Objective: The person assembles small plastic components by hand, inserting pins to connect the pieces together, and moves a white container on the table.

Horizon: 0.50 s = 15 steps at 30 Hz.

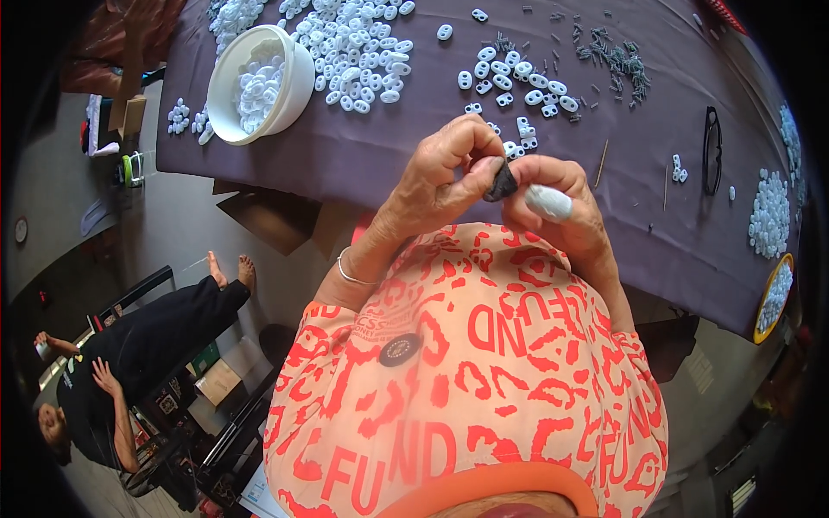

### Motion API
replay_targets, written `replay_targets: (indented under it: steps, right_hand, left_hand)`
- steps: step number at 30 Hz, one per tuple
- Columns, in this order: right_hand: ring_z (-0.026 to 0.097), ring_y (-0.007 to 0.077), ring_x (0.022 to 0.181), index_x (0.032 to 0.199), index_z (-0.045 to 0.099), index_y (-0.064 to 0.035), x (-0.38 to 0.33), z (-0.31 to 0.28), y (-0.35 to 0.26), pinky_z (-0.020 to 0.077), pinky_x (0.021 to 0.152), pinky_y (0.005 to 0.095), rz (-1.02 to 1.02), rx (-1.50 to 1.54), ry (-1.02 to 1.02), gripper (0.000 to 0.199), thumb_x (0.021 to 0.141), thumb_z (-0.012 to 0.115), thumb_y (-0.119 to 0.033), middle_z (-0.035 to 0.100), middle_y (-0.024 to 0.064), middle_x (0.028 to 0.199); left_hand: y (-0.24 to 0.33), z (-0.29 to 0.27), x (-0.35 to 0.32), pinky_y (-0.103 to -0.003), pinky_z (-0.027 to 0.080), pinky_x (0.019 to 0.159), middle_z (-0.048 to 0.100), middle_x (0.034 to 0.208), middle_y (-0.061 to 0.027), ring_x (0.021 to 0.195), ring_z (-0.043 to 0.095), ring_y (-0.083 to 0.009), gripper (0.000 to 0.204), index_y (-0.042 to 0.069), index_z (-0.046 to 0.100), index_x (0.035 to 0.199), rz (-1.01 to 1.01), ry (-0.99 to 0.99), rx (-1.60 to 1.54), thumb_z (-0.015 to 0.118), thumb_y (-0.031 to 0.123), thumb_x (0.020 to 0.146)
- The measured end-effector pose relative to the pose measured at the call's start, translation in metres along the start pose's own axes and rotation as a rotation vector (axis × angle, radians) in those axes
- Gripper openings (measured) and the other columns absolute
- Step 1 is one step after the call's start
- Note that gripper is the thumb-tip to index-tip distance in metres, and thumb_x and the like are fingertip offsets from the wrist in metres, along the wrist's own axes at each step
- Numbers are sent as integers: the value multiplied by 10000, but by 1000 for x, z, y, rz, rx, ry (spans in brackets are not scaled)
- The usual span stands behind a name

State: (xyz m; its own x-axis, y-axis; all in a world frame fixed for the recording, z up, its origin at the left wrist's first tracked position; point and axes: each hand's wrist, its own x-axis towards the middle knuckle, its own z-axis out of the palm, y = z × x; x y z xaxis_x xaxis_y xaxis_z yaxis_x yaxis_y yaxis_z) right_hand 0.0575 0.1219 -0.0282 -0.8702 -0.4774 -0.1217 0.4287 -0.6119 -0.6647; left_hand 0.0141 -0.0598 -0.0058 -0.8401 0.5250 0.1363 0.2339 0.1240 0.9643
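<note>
My left hand (449, 168), with a bracelet at the wrist, is closed in a pinch at the table's near edge. My right hand (579, 207) meets it fingertip to fingertip, its fingers curled and a white wrap (549, 202) around one digit. A small black piece (501, 181) shows between the hands; whether it is held or covers a fingertip I cannot tell. Anything smaller in the pinch is hidden. Just beyond lie white oval two-hole plastic pieces (537, 81), like cord-lock parts. Small dark grey springs or pins (617, 60) are scattered behind them.
A white tub (300, 82) of white pieces stands left beside a large pile (354, 52). At right are thin sticks (602, 164), black-framed glasses (711, 151), another white pile (768, 216) and a yellow-rimmed basket (760, 324). A person in black (155, 345) is at lower left.
</note>
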Motion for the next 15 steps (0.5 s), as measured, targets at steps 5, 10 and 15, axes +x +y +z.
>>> replay_targets:
  steps: [5, 10, 15]
  right_hand:
    - [449, 95, 532, 1313, 357, -24, -2, 0, 14, 400, 509, 235, 28, 491, -348, 553, 824, 543, -203, 542, 109, 689]
    - [480, 125, 585, 1413, 88, -140, -4, 11, 12, 435, 641, 247, 40, 502, -311, 847, 751, 607, -244, 541, 218, 881]
    - [484, 110, 590, 1416, 90, -195, -5, 10, 7, 431, 634, 230, 73, 328, -235, 882, 708, 617, -200, 543, 196, 884]
  left_hand:
    - [-4, 5, 3, -212, 441, 651, 519, 859, -39, 731, 513, -89, 75, -4, 540, 850, -253, -23, -550, 556, 64, 824]
    - [-2, 16, 3, -202, 456, 567, 557, 805, -30, 646, 521, -76, 123, -2, 542, 907, -269, 365, -554, 593, 30, 799]
    - [3, 10, 0, -247, 454, 528, 560, 766, -79, 626, 540, -136, 213, 13, 582, 821, 266, 543, 269, 694, -46, 650]
